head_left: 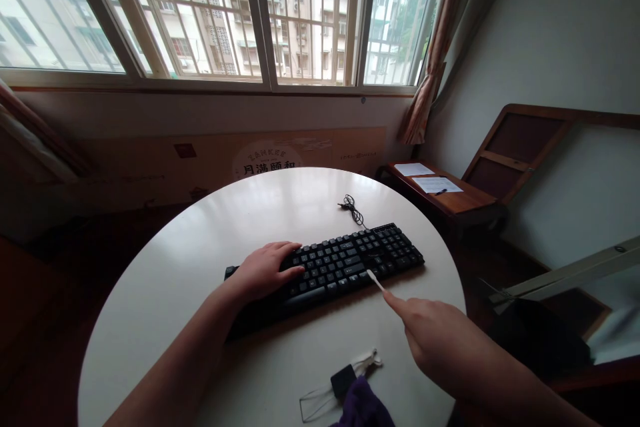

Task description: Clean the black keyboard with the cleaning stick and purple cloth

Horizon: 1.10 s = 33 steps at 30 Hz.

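Note:
A black keyboard [345, 260] lies at a slant on the round white table [200, 227]. My left hand [270, 270] rests over its left part, fingers stretched out and thumb apart, hiding the keys beneath. In my right hand [425, 327] is a thin white cotton swab [376, 280], pinched between the fingers. The swab's white tip is at the keys near the keyboard's front edge, right of the middle. Closer to me lies a clear pack of what look like cotton swabs [370, 361] with a black block [343, 382] on it.
The keyboard's coiled black cable [352, 209] lies behind it. A purple cloth [364, 407] is at the table's near side. To the right stands a wooden bench [470, 197] with papers [437, 185] and a pen. Beyond the table is a printed cardboard panel [345, 147] under barred windows.

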### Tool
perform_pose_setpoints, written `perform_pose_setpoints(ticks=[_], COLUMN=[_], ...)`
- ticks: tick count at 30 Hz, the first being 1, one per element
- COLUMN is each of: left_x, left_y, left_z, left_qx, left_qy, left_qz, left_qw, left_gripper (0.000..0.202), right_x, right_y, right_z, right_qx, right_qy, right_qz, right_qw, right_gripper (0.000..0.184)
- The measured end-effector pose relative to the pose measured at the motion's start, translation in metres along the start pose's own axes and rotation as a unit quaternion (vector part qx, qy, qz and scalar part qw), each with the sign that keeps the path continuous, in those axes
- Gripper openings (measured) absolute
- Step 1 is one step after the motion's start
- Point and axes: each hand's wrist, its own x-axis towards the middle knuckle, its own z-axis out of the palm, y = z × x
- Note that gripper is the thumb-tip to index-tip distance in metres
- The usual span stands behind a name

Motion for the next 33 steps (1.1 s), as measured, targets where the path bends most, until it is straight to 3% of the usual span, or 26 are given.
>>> perform_pose_setpoints(ticks=[4,9,13,16,20,27,30,33], left_x=[0.000,0.000,0.000,0.000,0.000,0.001,0.001,0.001], left_y=[0.000,0.000,0.000,0.000,0.000,0.001,0.002,0.002], left_z=[-0.001,-0.001,-0.001,-0.001,-0.002,-0.003,-0.003,-0.004], left_qx=[-0.003,-0.004,-0.002,0.000,0.003,-0.003,-0.004,-0.001], left_qy=[-0.002,0.004,0.007,0.004,0.000,0.001,0.000,0.000], left_qz=[-0.005,-0.004,0.001,0.000,-0.002,0.004,0.000,-0.002], left_qw=[1.000,1.000,1.000,1.000,1.000,1.000,1.000,1.000], left_gripper=[0.065,0.066,0.065,0.065,0.065,0.066,0.066,0.066], right_x=[-0.017,0.023,0.072,0.091,0.091,0.079,0.080,0.086], right_y=[0.018,0.049,0.058,0.057,0.064,0.093,0.081,0.067], right_z=[-0.021,-0.053,-0.043,-0.026,-0.018,-0.033,-0.032,-0.026], right_qx=[0.060,0.116,0.119,0.122,0.099,0.033,0.064,0.099], right_qy=[0.055,0.172,0.166,0.143,0.139,0.155,0.182,0.158], right_qz=[-0.029,-0.003,0.018,0.015,0.040,0.147,0.078,0.016], right_qw=[0.996,0.978,0.979,0.982,0.985,0.976,0.978,0.982], right_gripper=[0.054,0.045,0.044,0.045,0.046,0.045,0.046,0.045])
